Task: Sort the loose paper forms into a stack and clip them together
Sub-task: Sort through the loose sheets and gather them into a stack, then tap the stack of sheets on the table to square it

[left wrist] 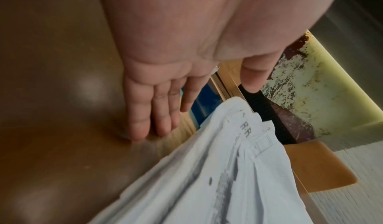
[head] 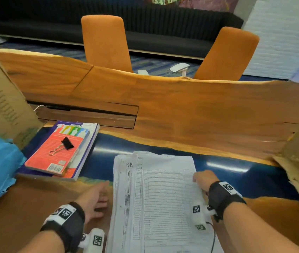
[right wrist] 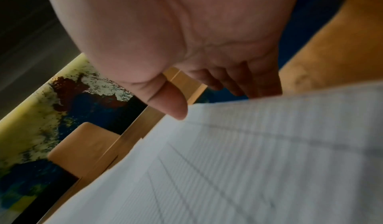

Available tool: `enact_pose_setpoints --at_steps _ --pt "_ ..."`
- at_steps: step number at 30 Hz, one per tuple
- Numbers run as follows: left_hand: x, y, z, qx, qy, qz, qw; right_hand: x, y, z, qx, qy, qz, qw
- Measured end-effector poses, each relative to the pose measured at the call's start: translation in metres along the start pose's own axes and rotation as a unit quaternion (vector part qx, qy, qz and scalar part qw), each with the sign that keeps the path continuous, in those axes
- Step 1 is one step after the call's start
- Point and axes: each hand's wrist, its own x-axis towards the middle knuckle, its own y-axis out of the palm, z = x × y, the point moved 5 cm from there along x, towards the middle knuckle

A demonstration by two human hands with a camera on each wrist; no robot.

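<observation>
Fingers (left wrist: 163, 121) of the left hand (head: 95, 199) are lying straight on the table (head: 181, 110) beside the paper forms (head: 159, 201); the right hand (head: 202, 179) is pinching their right edge, seemingly squaring them. Binder clip (head: 65, 144) is waiting on the books (head: 61, 152).

Stack of white paper forms (head: 161, 201), printed with ruled tables and "R R" near the top, lying flat at the near edge of the table, sheets loosely aligned, left and far edges ragged. Black binder clip (head: 65, 144) with silver handles, apart, resting on a red book toward the left edge.
</observation>
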Motion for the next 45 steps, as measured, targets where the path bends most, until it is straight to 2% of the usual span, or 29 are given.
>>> enact_pose_setpoints --at_steps 3,5,7,11,14,15,17,19,20,22,24,25,26,28,31,35,37,40,43,45 --pt "-0.011 0.031 -0.01 0.023 0.012 0.046 0.999 -0.017 0.026 0.008 0.013 -0.019 0.033 0.999" --pt "-0.017 0.051 -0.013 0.023 0.014 0.059 0.998 -0.029 0.049 0.022 0.014 -0.041 0.068 0.997" --pt "-0.023 0.065 -0.016 0.031 0.019 0.068 0.997 -0.032 0.064 0.03 0.023 -0.054 0.073 0.996" --pt "-0.014 0.07 -0.018 0.116 0.048 0.035 0.991 -0.03 0.061 0.022 0.017 -0.054 0.032 0.998" --pt "-0.008 0.076 -0.02 0.161 0.063 0.029 0.985 -0.029 0.066 0.012 -0.012 -0.061 0.066 0.996" --pt "-0.006 0.079 -0.024 0.184 0.077 0.025 0.98 -0.03 0.067 0.007 -0.001 -0.03 0.072 0.997" --pt "-0.001 0.08 -0.037 0.22 0.107 0.005 0.97 -0.034 0.058 0.003 -0.013 -0.043 0.031 0.999" --pt "0.002 0.076 -0.05 0.248 0.138 -0.014 0.959 -0.027 0.035 -0.002 -0.07 -0.036 -0.054 0.995" --pt "0.002 0.071 -0.054 0.266 0.157 -0.032 0.951 -0.026 0.024 0.004 -0.104 -0.053 -0.085 0.989" --pt "-0.007 0.059 -0.054 0.267 0.163 -0.053 0.948 -0.018 0.01 0.032 -0.15 -0.145 -0.102 0.973" --pt "-0.014 0.047 -0.051 0.28 0.187 -0.054 0.94 -0.012 0.015 0.067 -0.173 -0.236 -0.061 0.954" --pt "-0.019 0.04 -0.047 0.255 0.175 -0.056 0.949 -0.007 0.019 0.08 -0.18 -0.255 -0.03 0.95" --pt "-0.024 0.032 -0.04 0.223 0.158 -0.069 0.959 -0.002 0.026 0.089 -0.185 -0.253 0.006 0.95" --pt "-0.029 0.017 -0.028 0.224 0.15 -0.085 0.959 0.008 0.038 0.09 -0.212 -0.223 0.056 0.95" --pt "-0.041 -0.013 -0.006 0.14 0.126 -0.094 0.978 0.018 0.043 0.072 -0.256 -0.208 0.055 0.942" --pt "-0.051 -0.041 0.02 0.042 0.103 -0.142 0.984 0.024 0.032 0.018 -0.192 -0.126 0.1 0.968" --pt "-0.048 -0.033 0.034 0.033 0.064 -0.116 0.991 0.023 0.025 -0.008 -0.146 -0.08 0.105 0.98" --pt "-0.037 -0.004 0.046 0.036 0.013 -0.043 0.998 0.012 0.027 -0.031 -0.034 -0.035 0.106 0.993" --pt "-0.02 0.022 0.038 0.018 0.015 -0.013 1.0 0.003 0.032 -0.036 0.166 -0.008 0.083 0.983" --pt "-0.019 0.036 0.029 0.05 0.031 -0.019 0.998 -0.003 0.034 -0.036 0.192 -0.01 0.047 0.98"
